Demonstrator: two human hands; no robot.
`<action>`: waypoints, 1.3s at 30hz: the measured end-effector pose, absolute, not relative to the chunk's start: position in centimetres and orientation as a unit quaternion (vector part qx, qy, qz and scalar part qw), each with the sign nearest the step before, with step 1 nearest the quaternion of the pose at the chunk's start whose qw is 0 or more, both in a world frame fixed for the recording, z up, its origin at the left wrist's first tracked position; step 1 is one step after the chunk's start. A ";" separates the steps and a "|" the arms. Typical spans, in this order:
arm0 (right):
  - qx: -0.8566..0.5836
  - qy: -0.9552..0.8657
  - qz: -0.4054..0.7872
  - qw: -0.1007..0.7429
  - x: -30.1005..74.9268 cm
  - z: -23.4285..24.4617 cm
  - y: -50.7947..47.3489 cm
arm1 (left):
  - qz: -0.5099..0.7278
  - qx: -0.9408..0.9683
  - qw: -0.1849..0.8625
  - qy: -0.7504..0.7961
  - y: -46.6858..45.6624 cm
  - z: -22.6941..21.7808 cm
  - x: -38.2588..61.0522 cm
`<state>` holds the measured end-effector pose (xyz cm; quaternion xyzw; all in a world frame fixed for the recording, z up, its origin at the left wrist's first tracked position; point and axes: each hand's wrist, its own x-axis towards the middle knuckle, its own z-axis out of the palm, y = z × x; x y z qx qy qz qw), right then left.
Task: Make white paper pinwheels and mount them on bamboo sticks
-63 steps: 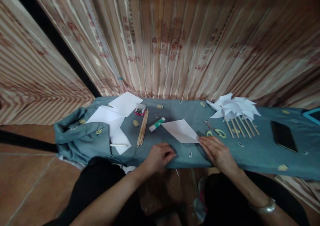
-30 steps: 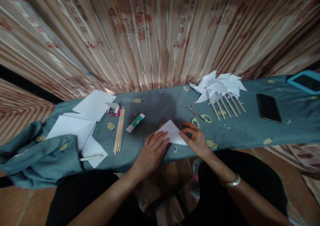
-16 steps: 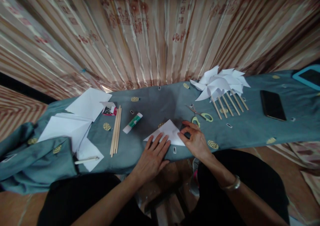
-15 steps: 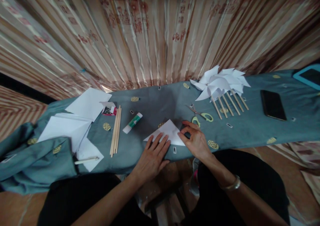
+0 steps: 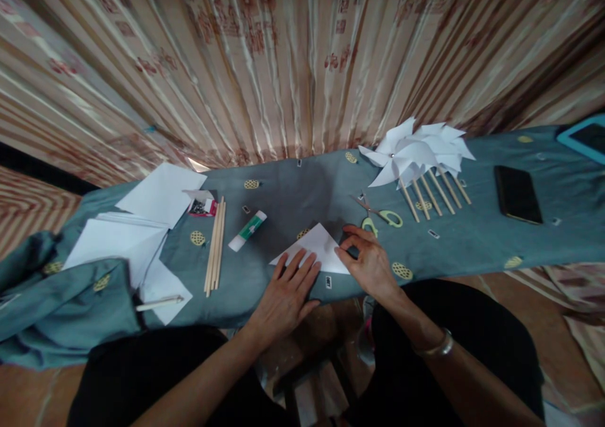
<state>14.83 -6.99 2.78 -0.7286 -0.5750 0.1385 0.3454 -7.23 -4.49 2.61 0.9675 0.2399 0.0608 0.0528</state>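
A sheet of white paper folded into a triangle point(image 5: 322, 245) lies on the cloth-covered table, its peak pointing away from me. My left hand point(image 5: 288, 288) rests flat on its lower left part, fingers spread. At the right edge, my right hand point(image 5: 368, 263) pinches the paper between thumb and index finger. Just beyond that hand are scissors point(image 5: 388, 217) with green handles, blades apart. A green and white glue stick point(image 5: 248, 230) lies to the left of the triangle.
Wooden sticks point(image 5: 216, 247), a small open box point(image 5: 202, 205) of dark bits, white paper sheets point(image 5: 118, 244) and a pen point(image 5: 159, 303) lie left. Several paper pinwheels point(image 5: 416, 152) on sticks, a black phone point(image 5: 517, 193) and a blue-framed device point(image 5: 586, 138) lie right. A curtain point(image 5: 302, 67) hangs behind.
The view has shifted slightly. Both hands keep the same hold on the folded paper, and nothing else has visibly moved.
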 end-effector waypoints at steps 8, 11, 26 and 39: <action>-0.730 -0.573 0.139 0.345 14.8 2.8 -7.0 | 0.063 0.966 0.053 0.244 -4.5 2.5 -7.2; -0.732 -0.575 0.137 0.340 14.8 2.8 -7.0 | 0.061 0.966 0.057 0.245 -4.6 2.6 -7.2; -0.719 -0.629 0.088 0.282 13.7 3.1 -7.8 | 0.037 0.967 0.055 0.248 -4.6 3.0 -6.9; -0.721 -0.631 0.098 0.268 12.4 2.4 -8.7 | 0.038 0.965 0.052 0.255 -4.6 2.3 -6.9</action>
